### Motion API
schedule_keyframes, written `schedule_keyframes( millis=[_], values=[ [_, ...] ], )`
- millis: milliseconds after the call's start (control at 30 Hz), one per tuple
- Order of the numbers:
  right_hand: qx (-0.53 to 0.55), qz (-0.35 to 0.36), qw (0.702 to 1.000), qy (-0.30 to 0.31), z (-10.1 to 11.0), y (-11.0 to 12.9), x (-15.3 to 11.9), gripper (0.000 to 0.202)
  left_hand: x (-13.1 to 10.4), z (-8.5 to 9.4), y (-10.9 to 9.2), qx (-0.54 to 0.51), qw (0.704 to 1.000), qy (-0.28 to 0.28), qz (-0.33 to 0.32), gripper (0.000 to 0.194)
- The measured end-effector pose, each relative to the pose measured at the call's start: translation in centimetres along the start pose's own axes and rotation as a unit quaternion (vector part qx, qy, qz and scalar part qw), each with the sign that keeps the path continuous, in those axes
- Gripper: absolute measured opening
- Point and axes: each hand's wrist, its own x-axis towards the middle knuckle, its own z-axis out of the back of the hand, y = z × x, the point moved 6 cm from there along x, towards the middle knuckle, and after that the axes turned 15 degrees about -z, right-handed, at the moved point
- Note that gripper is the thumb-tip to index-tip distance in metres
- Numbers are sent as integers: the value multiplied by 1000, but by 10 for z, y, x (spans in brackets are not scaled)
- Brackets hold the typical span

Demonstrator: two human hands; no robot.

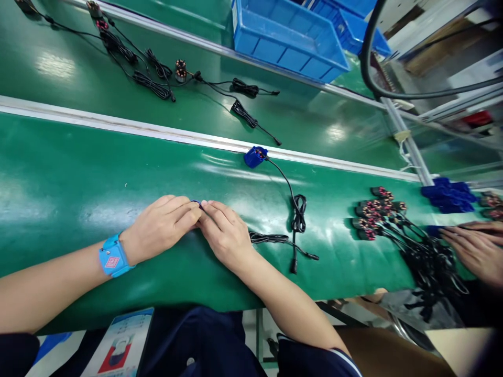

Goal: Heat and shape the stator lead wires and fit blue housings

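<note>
My left hand (163, 225), with a light-blue wrist strap (113, 255), and my right hand (226, 230) meet above the green mat. Both sets of fingers are closed around a small part of which only a dark blue edge (197, 203) shows; the rest is hidden. From beside my right wrist comes a bundled black cable (271, 238); whether it joins the held part is hidden. Beyond my right hand, against the white rail, sits a blue plastic housing (254, 156) with copper windings inside. Its tied black cable (298, 213) runs down toward the near side.
Behind the rail (165, 133), a copper-wound core (181, 70) with bundled cables lies on green belt. Blue bins (288, 39) stand farther back. At right are wound cores (379, 209), blue housings (448, 195) and a co-worker's hands (475, 246) near a cable heap (432, 262).
</note>
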Motion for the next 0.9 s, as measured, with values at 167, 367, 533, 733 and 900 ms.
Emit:
schedule_keyframes(
  millis=[167,367,533,733,900],
  values=[
    [143,-50,988,-18,-1,-9,3,22,8,-3,-13,71,995,61,-25,27],
    [233,-90,968,-40,-3,-19,1,30,7,-4,-21,71,995,59,-31,29],
    [233,-102,966,-55,-4,-19,2,29,5,-9,-9,35,996,80,7,30],
    [189,-117,975,-13,5,-26,10,35,-11,-11,23,-98,991,-49,71,40],
    [23,-154,983,94,67,-64,-22,45,-24,-15,49,-172,967,-39,184,85]
  ],
)
